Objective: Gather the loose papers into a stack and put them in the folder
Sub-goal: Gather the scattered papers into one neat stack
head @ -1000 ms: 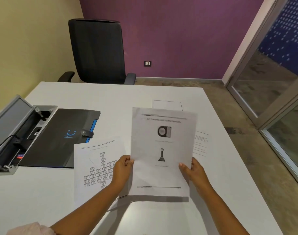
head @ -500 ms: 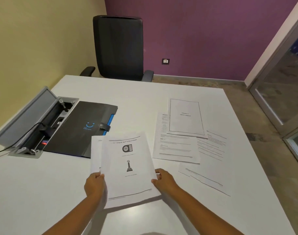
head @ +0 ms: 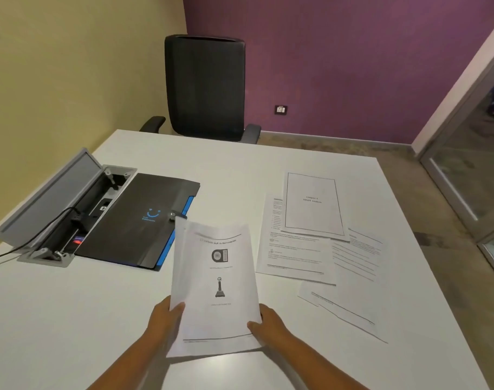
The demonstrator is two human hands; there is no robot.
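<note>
Pinched at its near corners by the left hand (head: 167, 319) and right hand (head: 268, 323), the held stack (head: 216, 280) is kept lengthwise away from the body, the loose papers (head: 310, 235) lying rightward, nearer the right hand, the closed folder (head: 139, 220) leftward

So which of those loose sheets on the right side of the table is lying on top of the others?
The bordered title page, farthest from the person. Its whole outline shows and it overlaps the text sheet beneath; the others are partly covered.

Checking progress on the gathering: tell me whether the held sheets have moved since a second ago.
Yes. The held sheets have come left and down onto the loose sheet beside the black folder, overlapping its near corner.
</note>
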